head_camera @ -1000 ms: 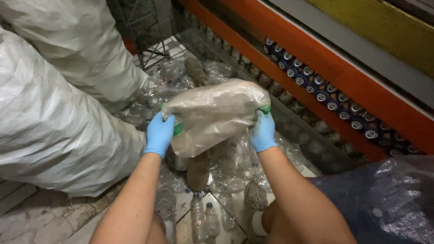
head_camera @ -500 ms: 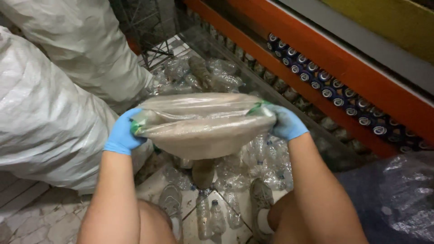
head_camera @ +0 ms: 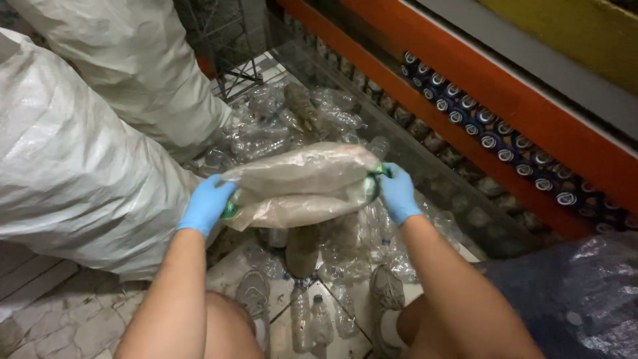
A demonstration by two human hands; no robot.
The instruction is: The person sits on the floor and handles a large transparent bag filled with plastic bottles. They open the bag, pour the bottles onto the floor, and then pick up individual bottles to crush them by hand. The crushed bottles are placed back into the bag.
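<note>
- While the left hand [head_camera: 207,205] and the right hand [head_camera: 399,193], both in blue gloves, are gripping opposite ends of a murky clear plastic bag [head_camera: 302,185], the bag is hanging stretched between them above the floor.
- Compared with a second ago, the hands are sitting farther apart: then they were pinching the bag close together and it was bulging upward; now it is lying long and flatter, its mouth edges pulled sideways.
- Each hand is closing tightly on a bunched corner, with a bit of green showing at both grips; whether that is a handle or a tie, I cannot tell.
- Judging by the wider spread, the bag is being pulled out or opened rather than set down.
- Beneath it, a heap of crushed clear bottles [head_camera: 286,123] is covering the tiled floor [head_camera: 73,319], reaching down between the person's shoes [head_camera: 387,292].
- Large white sacks [head_camera: 73,166] are standing just left of the left hand, and an orange rail [head_camera: 492,86] with a row of can tops [head_camera: 465,119] behind it is running along the right.
</note>
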